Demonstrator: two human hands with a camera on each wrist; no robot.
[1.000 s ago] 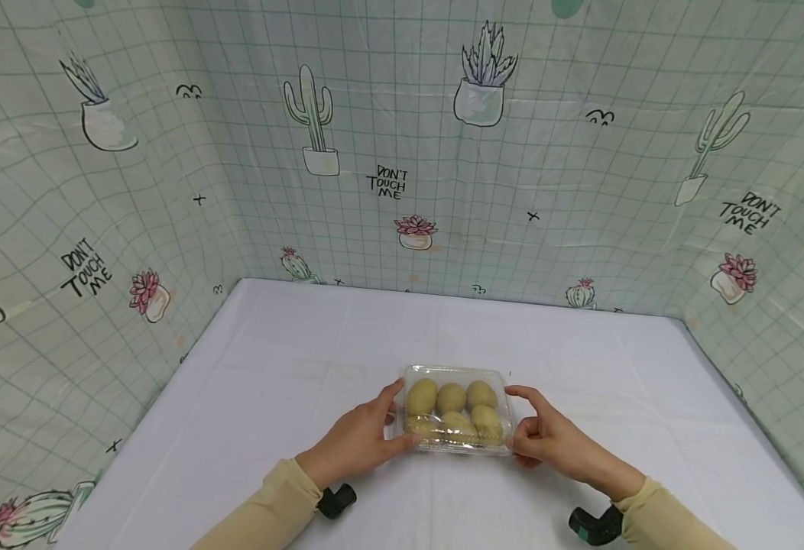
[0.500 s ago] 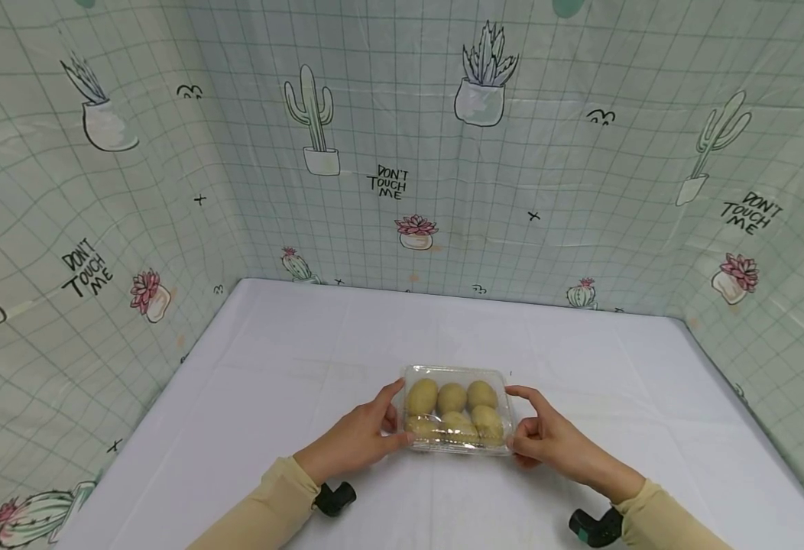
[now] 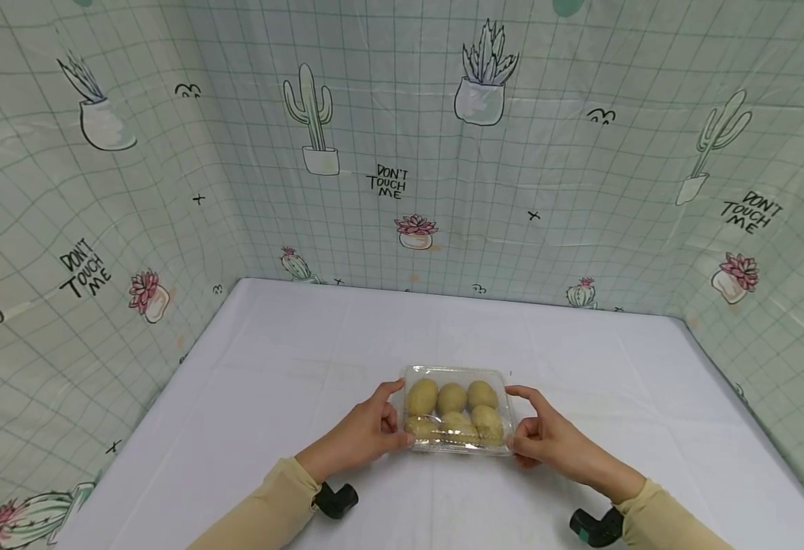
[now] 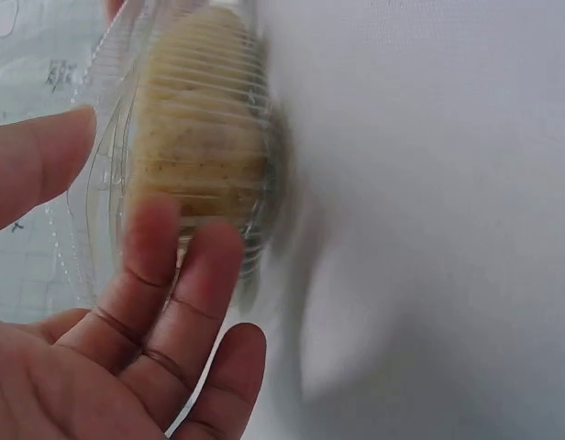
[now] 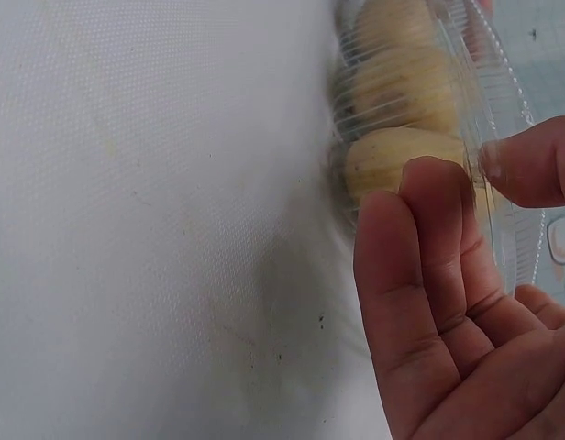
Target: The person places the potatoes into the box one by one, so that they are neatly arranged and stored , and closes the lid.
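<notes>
On the white table lies a clear plastic clamshell box (image 3: 457,444), its lid down. Inside are several yellowish-brown oval items (image 3: 452,399) that look like small potatoes, set in two rows. My left hand (image 3: 357,439) holds the box's left end, index finger at the back corner and thumb at the front corner. At the right end, my right hand (image 3: 556,443) grips the box, thumb by the front corner and index finger stretched to the back one. Both wrist views show fingers against the ribbed side wall (image 4: 200,137) and the thumb at the rim.
White cloth covers the table (image 3: 319,328). Behind and at both sides hangs a gridded curtain (image 3: 402,137) printed with cacti and lettering. Dark devices are strapped at the left wrist (image 3: 336,501) and the right wrist (image 3: 596,527).
My left hand's fingers have shifted slightly at the box's left end, the thumb drawing back a little to the left. The box and right hand look unmoved.
</notes>
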